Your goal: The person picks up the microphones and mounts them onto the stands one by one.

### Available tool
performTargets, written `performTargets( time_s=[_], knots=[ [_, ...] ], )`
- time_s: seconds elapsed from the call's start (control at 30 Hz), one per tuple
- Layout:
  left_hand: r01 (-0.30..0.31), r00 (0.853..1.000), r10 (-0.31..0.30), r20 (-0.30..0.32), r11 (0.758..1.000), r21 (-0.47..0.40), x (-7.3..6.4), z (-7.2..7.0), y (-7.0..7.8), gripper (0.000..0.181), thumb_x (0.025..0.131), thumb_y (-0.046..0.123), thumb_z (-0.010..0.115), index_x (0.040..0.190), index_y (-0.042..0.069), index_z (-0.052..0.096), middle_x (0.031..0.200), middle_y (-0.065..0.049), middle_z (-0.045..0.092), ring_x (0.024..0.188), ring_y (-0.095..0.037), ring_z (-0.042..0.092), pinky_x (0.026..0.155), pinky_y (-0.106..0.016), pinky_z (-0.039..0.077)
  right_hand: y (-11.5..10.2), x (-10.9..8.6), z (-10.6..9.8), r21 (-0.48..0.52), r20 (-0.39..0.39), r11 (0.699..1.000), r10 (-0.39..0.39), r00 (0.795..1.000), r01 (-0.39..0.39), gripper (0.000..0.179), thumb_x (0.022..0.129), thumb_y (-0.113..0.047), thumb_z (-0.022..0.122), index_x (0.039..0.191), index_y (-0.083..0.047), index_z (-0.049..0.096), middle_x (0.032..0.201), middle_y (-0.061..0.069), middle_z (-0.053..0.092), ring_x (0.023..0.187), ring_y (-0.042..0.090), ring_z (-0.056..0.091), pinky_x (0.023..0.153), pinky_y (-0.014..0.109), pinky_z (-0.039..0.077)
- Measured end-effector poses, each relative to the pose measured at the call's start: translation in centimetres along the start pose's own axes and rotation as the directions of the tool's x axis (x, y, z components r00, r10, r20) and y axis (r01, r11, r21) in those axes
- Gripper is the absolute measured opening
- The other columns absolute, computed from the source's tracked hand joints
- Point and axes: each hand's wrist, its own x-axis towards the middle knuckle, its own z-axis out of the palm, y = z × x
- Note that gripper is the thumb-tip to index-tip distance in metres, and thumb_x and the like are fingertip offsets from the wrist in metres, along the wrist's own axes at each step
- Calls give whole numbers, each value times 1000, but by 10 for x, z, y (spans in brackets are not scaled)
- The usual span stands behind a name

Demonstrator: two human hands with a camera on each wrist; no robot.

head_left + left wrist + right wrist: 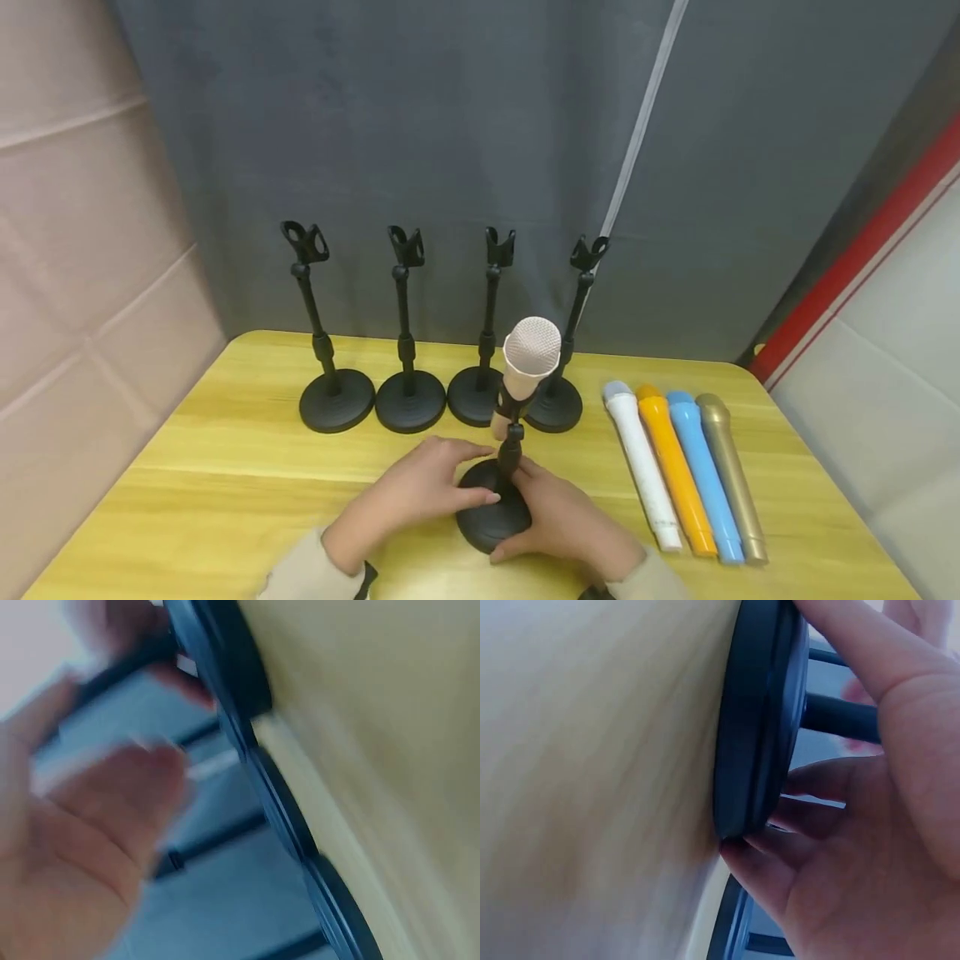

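Both hands flank the round base (pixel 491 517) of a black stand (pixel 510 454) carrying a pale microphone (pixel 528 358). Left hand (pixel 420 492) — fingers extended, tips on the base. Right hand (pixel 558 521) — fingers curled around the base rim. Four empty stands (pixel 408 333) stand beyond the fingertips.

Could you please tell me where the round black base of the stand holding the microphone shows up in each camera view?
Head: base at bottom centre, between both hands.
Left wrist: top centre, blurred dark disc by the fingers.
Right wrist: edge-on at upper centre, against the palm.
Shared landmark: the yellow wooden table.
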Motion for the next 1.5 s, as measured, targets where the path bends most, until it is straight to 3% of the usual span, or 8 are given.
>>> performTargets(
  time_s=[0.1,0.27,0.4,0.63,0.73,1.13,1.5],
  knots=[
    [70,997,-71,2,985,155,-8,13,12,61,84,43,81,132,9,66,132,-9,69,115,-22,69,94,-40,58,2,-7,-4,14,-3,1000,25,1000,-25,102,69,-67,83,149,-14,49,155,7,49,130,25,59,105,47,52],
    [142,984,-162,76,964,223,-19,33,23,85,81,49,82,145,3,53,155,-18,48,142,-36,49,105,-49,52,3,-15,-3,2,-2,999,33,999,-33,103,75,-65,80,153,-9,44,160,9,42,138,29,54,110,52,48],
    [148,974,-187,128,953,263,-19,43,26,91,82,49,82,150,1,46,160,-19,40,147,-39,41,107,-46,52,3,-18,-1,-2,0,1000,27,1000,-27,102,77,-60,80,150,1,45,161,15,40,139,33,52,109,53,48],
    [106,979,-166,119,912,397,-13,50,29,87,82,45,82,148,-1,48,159,-19,41,145,-39,44,104,-39,55,4,-19,0,-35,-40,999,-1,999,0,97,76,-54,84,145,5,50,155,20,46,134,35,57,106,51,50],
    [91,981,-156,115,893,440,-12,50,31,86,82,46,82,146,-2,50,157,-20,43,143,-39,47,103,-36,55,4,-19,0,-37,-35,999,0,999,-1,96,77,-54,83,145,5,50,155,20,46,134,35,57,106,52,50],
    [113,979,-177,97,878,465,-28,38,24,84,82,43,83,143,-6,52,154,-23,47,140,-40,50,101,-37,56,-14,-8,8,-81,-35,995,-57,998,54,92,77,-59,80,143,1,55,156,19,46,131,36,60,103,48,54],
    [174,969,-231,90,893,415,-48,21,6,82,80,38,85,139,-10,55,152,-27,47,143,-43,45,102,-45,55,-42,12,21,-158,-39,985,-70,997,64,93,75,-62,80,146,-7,54,155,14,48,132,30,60,103,42,55]
  ],
)
